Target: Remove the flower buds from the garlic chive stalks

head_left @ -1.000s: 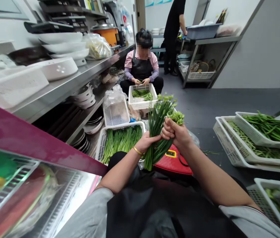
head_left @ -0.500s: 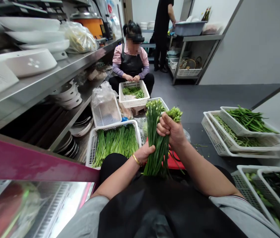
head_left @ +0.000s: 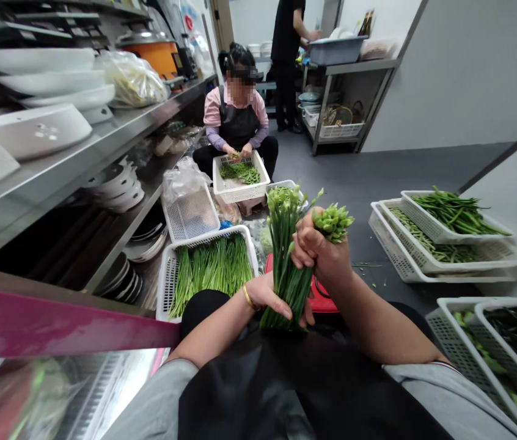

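A thick bunch of green stalks with pale buds [head_left: 283,263] stands upright in front of my apron. My left hand [head_left: 277,297], a gold bracelet at its wrist, wraps round the lower stalks, with fingertips showing on the far side. Higher up, my right hand [head_left: 320,247] is closed round part of the same bunch, and a cluster of buds [head_left: 333,222] sticks out above its fist. Under and behind the hands, a red surface [head_left: 322,298] is partly hidden. To the left, long green stalks [head_left: 215,266] lie in a white basket [head_left: 162,287].
A seated person [head_left: 239,116] handles greens over a white basket [head_left: 240,194]. Another person [head_left: 286,55] stands by a metal table [head_left: 354,67]. Stacked baskets of beans [head_left: 405,269] and more baskets [head_left: 460,342] are at right. A steel shelf [head_left: 57,159] with dishes runs along the left.
My left hand has slid down the stalks and its fingers now reach round them. My right hand has shifted slightly right and lower, with its bud cluster tilted outward. The view has shifted slightly.
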Demonstrator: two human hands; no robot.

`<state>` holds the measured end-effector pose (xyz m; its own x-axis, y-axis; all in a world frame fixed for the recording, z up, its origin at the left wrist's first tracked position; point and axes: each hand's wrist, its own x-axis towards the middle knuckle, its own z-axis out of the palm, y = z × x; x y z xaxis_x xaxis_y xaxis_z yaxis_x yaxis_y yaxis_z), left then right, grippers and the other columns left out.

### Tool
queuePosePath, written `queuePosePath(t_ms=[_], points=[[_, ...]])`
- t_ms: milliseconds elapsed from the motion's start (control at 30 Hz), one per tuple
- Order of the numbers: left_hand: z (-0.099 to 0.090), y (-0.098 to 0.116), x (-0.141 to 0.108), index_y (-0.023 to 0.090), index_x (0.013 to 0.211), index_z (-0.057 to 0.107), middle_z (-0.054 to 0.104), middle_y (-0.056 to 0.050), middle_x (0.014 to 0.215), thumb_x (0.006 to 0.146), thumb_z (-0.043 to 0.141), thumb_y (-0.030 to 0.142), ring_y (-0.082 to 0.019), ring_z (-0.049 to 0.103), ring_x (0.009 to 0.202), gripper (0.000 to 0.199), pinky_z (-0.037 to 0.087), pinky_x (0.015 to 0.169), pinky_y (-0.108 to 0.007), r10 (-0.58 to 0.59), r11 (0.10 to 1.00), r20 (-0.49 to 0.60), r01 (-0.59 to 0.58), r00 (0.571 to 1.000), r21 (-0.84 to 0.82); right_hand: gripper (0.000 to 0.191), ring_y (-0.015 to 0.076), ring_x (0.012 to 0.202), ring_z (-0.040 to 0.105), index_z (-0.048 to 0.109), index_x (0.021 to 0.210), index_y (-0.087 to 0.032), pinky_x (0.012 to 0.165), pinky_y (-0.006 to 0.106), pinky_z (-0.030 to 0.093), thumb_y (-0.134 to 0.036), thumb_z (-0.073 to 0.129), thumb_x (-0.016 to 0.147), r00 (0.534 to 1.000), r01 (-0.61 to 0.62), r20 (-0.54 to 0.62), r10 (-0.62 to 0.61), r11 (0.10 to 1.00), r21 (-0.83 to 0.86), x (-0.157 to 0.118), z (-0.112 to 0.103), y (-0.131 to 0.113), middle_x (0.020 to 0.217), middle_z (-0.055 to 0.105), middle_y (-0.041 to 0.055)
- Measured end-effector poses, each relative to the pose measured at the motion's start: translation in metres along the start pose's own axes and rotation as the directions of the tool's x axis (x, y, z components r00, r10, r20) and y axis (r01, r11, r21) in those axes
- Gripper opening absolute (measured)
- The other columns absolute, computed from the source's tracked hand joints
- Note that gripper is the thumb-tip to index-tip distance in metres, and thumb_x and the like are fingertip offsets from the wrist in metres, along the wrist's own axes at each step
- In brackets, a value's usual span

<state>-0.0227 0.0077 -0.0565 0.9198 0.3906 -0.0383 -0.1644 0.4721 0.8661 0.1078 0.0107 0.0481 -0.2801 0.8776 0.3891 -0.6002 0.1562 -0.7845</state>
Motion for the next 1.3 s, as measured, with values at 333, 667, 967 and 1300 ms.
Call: queuePosePath(t_ms=[333, 667, 967, 1300], points=[[-0.003, 0.003, 0.006, 0.014, 0.097, 0.06, 0.069, -0.005, 0.068, 0.052, 0.089, 0.033, -0.019, 0.065, 0.059, 0.057, 0.051, 0.06, -0.03, 0.085, 0.993, -0.165, -0.069, 0.983, 0.098, 0.049, 0.0041, 0.03, 0.035, 0.043, 0.064, -0.021, 0.031, 0.018, 0.035, -0.052, 0.081, 0.063, 0.981, 0.016, -0.192, -0.021, 1.0, -0.026, 0.009, -0.022, 0.004, 0.041, 0.038, -0.0116], [-0.001, 0.053, -0.02, 0.011, 0.078, 0.067, 0.07, -0.007, 0.071, 0.057, 0.087, 0.034, -0.017, 0.064, 0.064, 0.037, 0.052, 0.062, -0.029, -0.076, 0.914, -0.235, 0.162, 0.969, 0.372, 0.056, 0.007, 0.037, 0.044, 0.044, 0.057, -0.019, 0.036, 0.021, 0.041, -0.062, 0.081, 0.055, 0.972, -0.043, -0.232, 0.048, 0.999, 0.027, 0.01, -0.035, 0.006, 0.043, 0.045, -0.0074], [0.022, 0.021, -0.016, 0.012, 0.083, 0.063, 0.067, -0.005, 0.064, 0.057, 0.086, 0.035, -0.016, 0.062, 0.055, 0.041, 0.05, 0.054, -0.027, -0.047, 0.98, -0.227, 0.089, 0.973, 0.179, 0.044, 0.0101, 0.047, 0.051, 0.054, 0.062, -0.021, 0.047, 0.025, 0.046, -0.059, 0.078, 0.064, 0.936, 0.074, -0.331, -0.124, 0.984, -0.16, -0.004, -0.029, 0.006, 0.051, 0.051, -0.005], [0.014, 0.043, -0.019, 0.011, 0.066, 0.061, 0.062, -0.002, 0.056, 0.054, 0.083, 0.029, -0.013, 0.058, 0.049, 0.031, 0.046, 0.05, -0.025, 0.01, 0.94, -0.558, 0.183, 0.83, 0.289, 0.083, 0.0255, 0.114, 0.059, 0.06, 0.114, -0.022, 0.101, 0.041, 0.044, -0.075, 0.074, 0.052, 0.973, -0.036, -0.23, 0.016, 0.996, -0.086, -0.05, -0.104, 0.058, 0.118, 0.065, 0.0115]])
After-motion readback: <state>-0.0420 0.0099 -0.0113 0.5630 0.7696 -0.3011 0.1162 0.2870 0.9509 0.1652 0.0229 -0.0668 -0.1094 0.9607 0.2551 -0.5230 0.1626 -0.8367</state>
